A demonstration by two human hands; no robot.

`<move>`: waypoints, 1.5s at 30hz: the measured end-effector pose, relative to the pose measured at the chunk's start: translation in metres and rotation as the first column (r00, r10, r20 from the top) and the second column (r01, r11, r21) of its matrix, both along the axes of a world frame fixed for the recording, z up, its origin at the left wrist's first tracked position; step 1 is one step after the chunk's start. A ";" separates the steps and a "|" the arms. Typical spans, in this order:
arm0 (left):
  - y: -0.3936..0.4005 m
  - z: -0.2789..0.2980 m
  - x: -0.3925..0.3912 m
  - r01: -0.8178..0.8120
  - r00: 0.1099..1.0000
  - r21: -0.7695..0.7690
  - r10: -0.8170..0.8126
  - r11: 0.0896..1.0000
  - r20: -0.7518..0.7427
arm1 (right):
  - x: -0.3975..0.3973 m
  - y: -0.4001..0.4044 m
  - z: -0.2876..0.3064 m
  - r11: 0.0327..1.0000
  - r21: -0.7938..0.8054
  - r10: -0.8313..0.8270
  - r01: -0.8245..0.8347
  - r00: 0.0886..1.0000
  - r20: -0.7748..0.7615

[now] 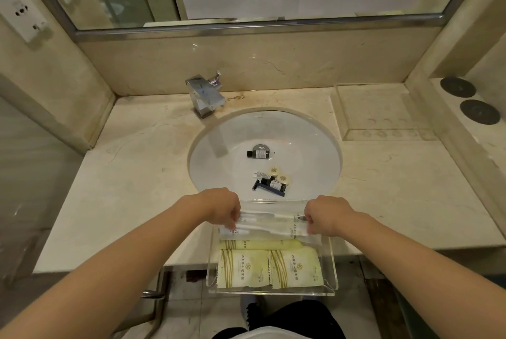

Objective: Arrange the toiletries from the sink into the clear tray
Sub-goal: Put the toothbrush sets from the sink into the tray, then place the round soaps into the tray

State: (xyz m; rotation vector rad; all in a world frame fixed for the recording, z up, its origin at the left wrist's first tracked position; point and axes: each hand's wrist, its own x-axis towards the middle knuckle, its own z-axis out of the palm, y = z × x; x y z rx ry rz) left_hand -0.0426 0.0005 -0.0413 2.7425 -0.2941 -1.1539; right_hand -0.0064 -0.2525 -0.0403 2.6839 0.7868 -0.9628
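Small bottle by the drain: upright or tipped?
Tipped. The small bottle lies on its side in the sink, black cap pointing left, beside the drain.

bottles [256, 153]: 2 | soaps [274, 171]: 2 | yellow sachets [243, 268]: 3 | trays [332, 251]: 2

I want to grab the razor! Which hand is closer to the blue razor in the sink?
Left. The left hand sits just below and left of the blue razor. The right hand is farther off, below and right of it. Both hold wrapped toothbrushes.
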 end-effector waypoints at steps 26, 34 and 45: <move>0.007 -0.009 0.003 0.133 0.978 0.104 -0.148 0.986 0.146 | 0.004 0.001 -0.012 0.997 -0.080 0.029 -0.011 0.972 0.235; 0.014 -0.009 0.007 0.064 0.993 -0.004 -0.063 0.998 0.099 | 0.006 -0.006 -0.019 0.982 0.177 -0.121 0.065 0.937 0.327; 0.014 -0.011 0.045 -0.396 0.882 -0.358 0.459 0.845 0.109 | 0.034 0.014 -0.030 0.846 0.375 -0.473 0.380 0.859 0.197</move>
